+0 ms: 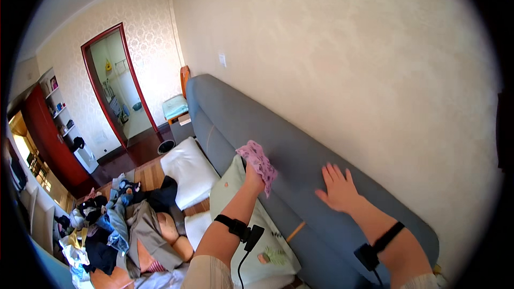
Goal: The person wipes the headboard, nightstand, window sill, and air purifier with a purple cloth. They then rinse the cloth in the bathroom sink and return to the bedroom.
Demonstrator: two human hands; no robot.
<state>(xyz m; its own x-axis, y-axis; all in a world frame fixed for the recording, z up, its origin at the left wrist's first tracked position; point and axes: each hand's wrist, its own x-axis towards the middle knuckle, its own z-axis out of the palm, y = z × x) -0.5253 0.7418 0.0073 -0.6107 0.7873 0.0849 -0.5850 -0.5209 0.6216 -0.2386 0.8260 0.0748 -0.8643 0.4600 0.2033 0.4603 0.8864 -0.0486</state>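
A pink-purple patterned cloth (259, 164) is bunched in my left hand (254, 181), against the padded face of the grey headboard (300, 166). The cloth covers most of those fingers. My right hand (340, 190) lies flat on the headboard farther right, its fingers spread and nothing in it. Below my left forearm is a pale green pillow (262, 219) with a small plant print, leaning by the headboard. Each forearm wears a black strap with a small device and a cable.
White pillows (187, 174) lie left of the green one. A heap of clothes (115, 225) covers the bed's left side. Beyond stand a wooden chair (184, 80) with a light blue cushion, a round bin (166, 147) and a red-framed doorway (104, 85). A beige wall (348, 64) rises behind the headboard.
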